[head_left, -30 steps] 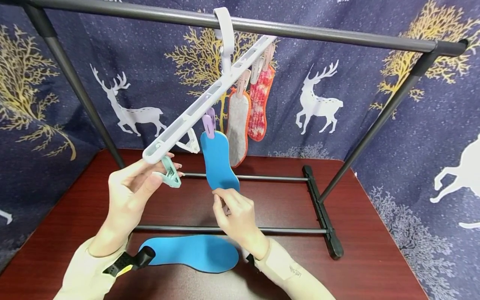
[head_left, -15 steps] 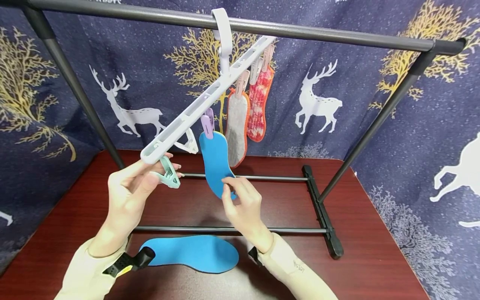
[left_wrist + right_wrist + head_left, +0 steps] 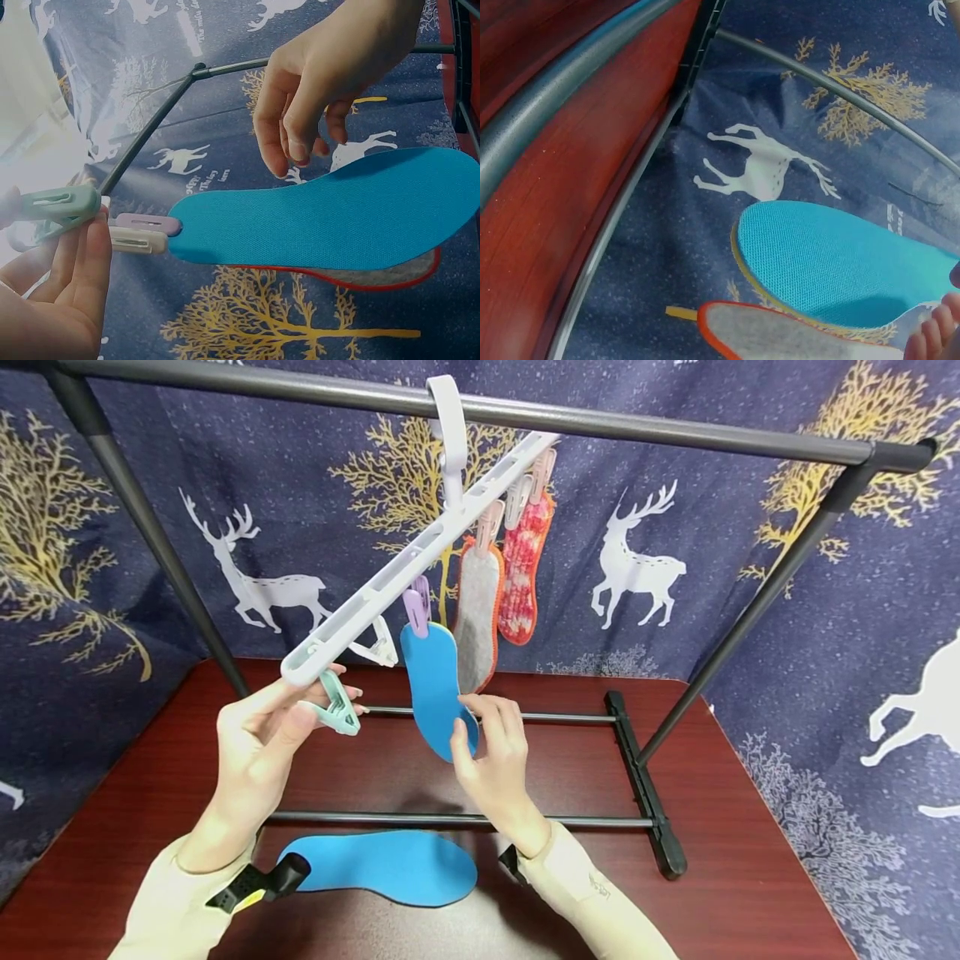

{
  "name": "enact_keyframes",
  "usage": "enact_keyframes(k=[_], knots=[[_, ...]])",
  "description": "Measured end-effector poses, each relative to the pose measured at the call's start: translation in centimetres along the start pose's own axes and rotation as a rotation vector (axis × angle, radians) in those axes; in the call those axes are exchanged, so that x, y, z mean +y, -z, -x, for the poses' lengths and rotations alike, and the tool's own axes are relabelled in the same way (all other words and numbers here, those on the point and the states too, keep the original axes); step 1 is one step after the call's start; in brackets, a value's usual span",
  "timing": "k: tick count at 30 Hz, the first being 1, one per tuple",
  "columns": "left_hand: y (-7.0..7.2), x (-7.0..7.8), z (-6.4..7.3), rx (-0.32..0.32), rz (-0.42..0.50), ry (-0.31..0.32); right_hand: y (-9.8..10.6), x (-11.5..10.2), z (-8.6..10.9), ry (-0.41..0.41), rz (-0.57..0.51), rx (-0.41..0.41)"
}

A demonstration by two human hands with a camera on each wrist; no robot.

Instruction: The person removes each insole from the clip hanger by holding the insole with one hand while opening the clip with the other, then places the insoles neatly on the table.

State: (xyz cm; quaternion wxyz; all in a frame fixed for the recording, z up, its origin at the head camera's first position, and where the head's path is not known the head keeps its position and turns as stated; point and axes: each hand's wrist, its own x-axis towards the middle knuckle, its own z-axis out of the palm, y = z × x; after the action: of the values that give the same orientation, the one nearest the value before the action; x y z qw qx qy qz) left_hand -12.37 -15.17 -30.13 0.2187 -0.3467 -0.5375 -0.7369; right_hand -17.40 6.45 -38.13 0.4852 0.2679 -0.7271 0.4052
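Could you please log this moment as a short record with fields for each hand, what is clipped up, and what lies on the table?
left hand: pinches green clip on white hanger
right hand: fingers at lower end of hanging blue insole
clipped up: blue insole on purple clip; grey insole; red insole
rail: carries the hanger
table: second blue insole

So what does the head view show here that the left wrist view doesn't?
Only the head view shows the second blue insole lying on the red table, the white clip hanger hooked on the rail, and the red patterned insole. Only the left wrist view shows the purple clip close up, biting the insole's end. Both show the hanging blue insole, the left hand pinching the green clip, and the right hand.
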Motion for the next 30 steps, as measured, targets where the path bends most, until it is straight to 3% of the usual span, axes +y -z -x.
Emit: enact_keyframes(k=[4, 10, 15, 30], knots=[[0.0, 0.0, 0.0, -0.009, 0.018, -0.005, 0.1, 0.0, -0.3, -0.087, -0.005, -0.077], [0.1, 0.0, 0.0, -0.024, 0.061, -0.007, 0.3, 0.1, -0.7, -0.260, -0.064, -0.269], [0.1, 0.1, -0.1, -0.030, 0.078, -0.007, 0.3, -0.1, -1.1, -0.326, -0.113, -0.351], [0.2, 0.2, -0.2, -0.015, 0.166, -0.035, 0.0, 0.0, -1.0, -0.247, -0.103, -0.326]])
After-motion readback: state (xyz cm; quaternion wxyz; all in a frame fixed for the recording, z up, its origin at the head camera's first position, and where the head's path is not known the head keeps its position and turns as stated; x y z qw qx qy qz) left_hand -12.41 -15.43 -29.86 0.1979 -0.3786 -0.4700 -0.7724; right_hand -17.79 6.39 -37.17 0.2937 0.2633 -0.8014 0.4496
